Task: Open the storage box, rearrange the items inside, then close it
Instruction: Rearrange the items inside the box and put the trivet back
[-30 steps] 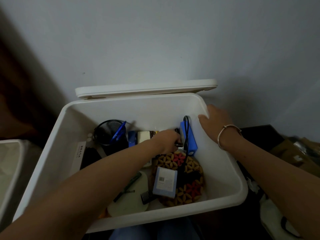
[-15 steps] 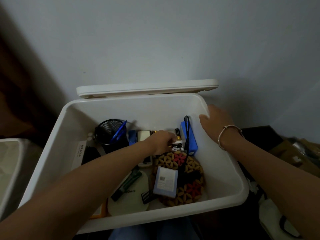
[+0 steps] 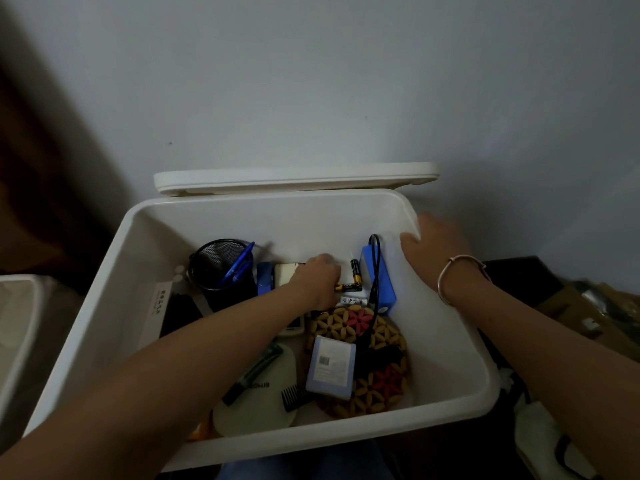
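Note:
The white storage box (image 3: 460, 344) stands open with its lid (image 3: 294, 178) propped behind it against the wall. My left hand (image 3: 317, 284) reaches deep inside and pinches a black and gold battery (image 3: 349, 287); a white battery (image 3: 353, 301) lies just below it and another black battery (image 3: 355, 270) stands beside them. To the right leans a blue power bank (image 3: 379, 282) with a black cable. My right hand (image 3: 434, 249) grips the box's right rim near the far corner. A flower-patterned woven mat (image 3: 367, 362) carries a pale blue carton (image 3: 330, 367).
Inside the box are also a black mesh pen cup (image 3: 216, 265) with blue pens, a blue stapler (image 3: 265, 282), a round cream disc (image 3: 256, 410), a green marker (image 3: 252, 374) and a black comb (image 3: 294, 398). Another white bin (image 3: 14, 327) stands left; cardboard clutter (image 3: 588, 317) lies right.
My left hand has pulled back leftward from the power bank, drawing a black and gold battery with it and uncovering the batteries. My right hand stayed on the rim.

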A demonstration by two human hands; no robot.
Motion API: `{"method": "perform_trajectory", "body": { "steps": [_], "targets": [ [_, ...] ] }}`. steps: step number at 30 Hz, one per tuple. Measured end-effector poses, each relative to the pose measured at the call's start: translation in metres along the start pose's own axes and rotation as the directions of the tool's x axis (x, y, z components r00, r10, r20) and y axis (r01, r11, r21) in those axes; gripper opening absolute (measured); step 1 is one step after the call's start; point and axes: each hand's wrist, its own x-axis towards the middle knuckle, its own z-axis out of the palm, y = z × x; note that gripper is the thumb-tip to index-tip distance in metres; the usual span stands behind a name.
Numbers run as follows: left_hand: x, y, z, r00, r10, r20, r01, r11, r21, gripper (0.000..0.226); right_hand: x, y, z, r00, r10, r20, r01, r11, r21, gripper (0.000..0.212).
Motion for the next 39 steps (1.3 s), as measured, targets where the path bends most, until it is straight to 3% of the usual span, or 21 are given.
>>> {"method": "perform_trajectory", "body": {
  "steps": [5,10,20,22,25,28,30,36,39],
  "targets": [
    [0.005,0.005,-0.004,0.996,-0.058,0.074,0.060,0.998,-0.028,0.044,0.001,0.000,0.000,1.000,0.006,0.006,-0.006,1.000,0.013,0.018],
    [0.009,0.011,0.005,0.991,-0.128,0.044,0.134,0.971,-0.198,0.039,0.001,-0.001,0.000,1.000,0.002,0.005,-0.002,1.000,0.012,0.022],
    [0.009,0.013,0.007,0.956,-0.293,-0.030,0.215,0.762,-0.610,0.041,0.000,0.000,0.000,1.000,0.006,-0.002,-0.006,1.000,0.004,0.021],
    [0.009,0.014,0.005,0.964,-0.253,-0.081,0.151,0.774,-0.615,0.033,0.000,0.000,0.000,1.000,0.006,-0.012,-0.006,1.000,0.000,0.021],
    [0.006,0.016,0.001,0.990,-0.064,-0.124,-0.018,0.825,-0.564,0.027,0.001,0.001,0.001,1.000,0.007,-0.018,-0.007,1.000,-0.019,0.021],
    [0.003,0.012,0.006,0.981,0.173,-0.092,-0.195,0.899,-0.391,0.032,0.002,0.001,0.002,1.000,0.007,-0.006,-0.007,1.000,-0.008,0.019],
    [0.002,0.009,0.007,0.969,0.242,-0.050,-0.245,0.915,-0.321,0.035,0.002,0.001,0.002,1.000,0.006,-0.003,-0.006,1.000,0.000,0.018],
    [-0.001,0.002,0.000,0.980,0.190,-0.057,-0.196,0.877,-0.438,0.030,0.002,0.001,0.002,1.000,0.002,-0.006,-0.002,1.000,-0.003,0.014],
    [0.001,0.002,0.000,0.988,0.139,-0.071,-0.156,0.900,-0.406,0.029,0.002,0.001,0.003,1.000,0.003,-0.006,-0.003,1.000,-0.018,0.018]
  ]
}}
